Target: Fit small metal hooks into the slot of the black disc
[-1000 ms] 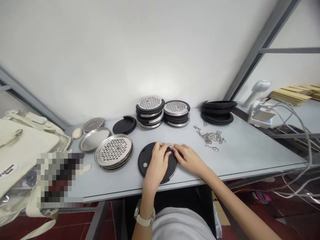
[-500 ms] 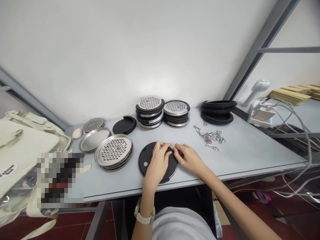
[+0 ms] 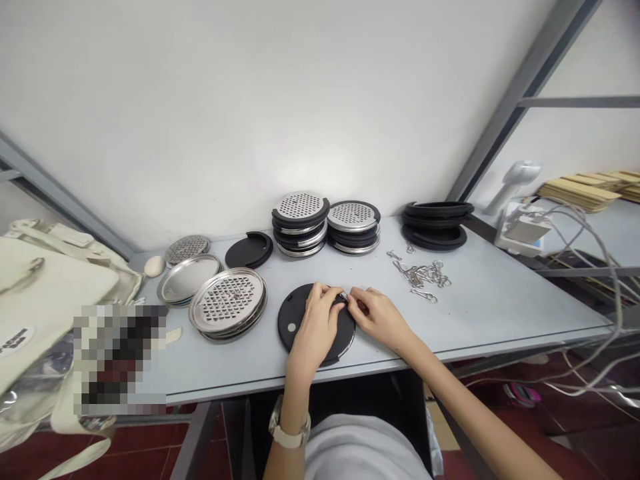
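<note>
A round black disc (image 3: 291,308) lies flat near the table's front edge, with a light dot on its left part. My left hand (image 3: 319,323) rests on it, thumb and fingers pinched at its upper right rim. At the same spot my right hand (image 3: 374,313) has its fingers pinched from the right, around a small shiny metal piece (image 3: 344,295) mostly hidden between the hands. To the right lies a loose pile of metal clips (image 3: 425,273). Perforated metal grater discs (image 3: 227,301) are stacked to the left.
Behind stand two stacks of grater discs in black rims (image 3: 301,208) (image 3: 353,217), a black holder (image 3: 249,251) and several black rings (image 3: 435,233). Metal lids (image 3: 189,279) sit at the left, beside a cream bag (image 3: 60,280). A white device with cables (image 3: 523,227) is at right.
</note>
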Demonstrator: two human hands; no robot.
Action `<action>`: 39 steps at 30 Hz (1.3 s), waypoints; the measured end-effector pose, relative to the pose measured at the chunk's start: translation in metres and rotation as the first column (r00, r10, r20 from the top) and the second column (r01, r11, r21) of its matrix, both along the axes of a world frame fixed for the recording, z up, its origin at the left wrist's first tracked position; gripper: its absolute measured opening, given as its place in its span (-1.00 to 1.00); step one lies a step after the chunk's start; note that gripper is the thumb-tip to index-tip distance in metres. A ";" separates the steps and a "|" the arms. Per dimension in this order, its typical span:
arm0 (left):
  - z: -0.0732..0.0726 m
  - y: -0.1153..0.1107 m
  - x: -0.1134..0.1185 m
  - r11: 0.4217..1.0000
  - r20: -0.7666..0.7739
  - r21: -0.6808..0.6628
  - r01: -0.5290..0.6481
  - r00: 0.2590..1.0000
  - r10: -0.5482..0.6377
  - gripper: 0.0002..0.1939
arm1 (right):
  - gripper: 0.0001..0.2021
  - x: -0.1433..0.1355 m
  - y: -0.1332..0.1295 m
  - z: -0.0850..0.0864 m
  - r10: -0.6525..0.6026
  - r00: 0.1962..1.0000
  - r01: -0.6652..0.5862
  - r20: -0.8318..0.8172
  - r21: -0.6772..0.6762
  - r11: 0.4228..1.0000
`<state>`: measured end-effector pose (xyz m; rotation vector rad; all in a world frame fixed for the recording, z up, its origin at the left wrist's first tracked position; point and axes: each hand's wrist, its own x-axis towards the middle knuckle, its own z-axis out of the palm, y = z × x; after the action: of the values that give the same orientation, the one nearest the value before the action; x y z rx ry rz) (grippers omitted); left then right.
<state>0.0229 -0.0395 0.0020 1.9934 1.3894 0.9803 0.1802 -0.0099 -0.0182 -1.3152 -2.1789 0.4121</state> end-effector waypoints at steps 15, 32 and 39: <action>-0.001 0.000 0.001 1.000 -0.029 -0.009 0.008 1.000 -0.008 -0.71 | -0.73 0.002 0.001 -0.001 0.038 0.998 -0.040 -0.058 -0.040 0.998; -0.001 -0.001 0.001 1.000 -0.003 -0.012 0.006 1.000 -0.006 -0.71 | -0.73 0.001 0.000 -0.002 -0.006 0.999 0.005 -0.046 -0.020 1.000; -0.001 0.000 0.001 1.000 -0.019 -0.005 0.005 1.000 -0.005 -0.70 | -0.74 0.001 0.001 -0.004 -0.009 0.999 0.008 -0.042 -0.023 1.000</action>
<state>0.0234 -0.0391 0.0006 2.0064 1.3951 0.9575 0.1817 -0.0091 -0.0217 -1.3161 -2.1390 0.4578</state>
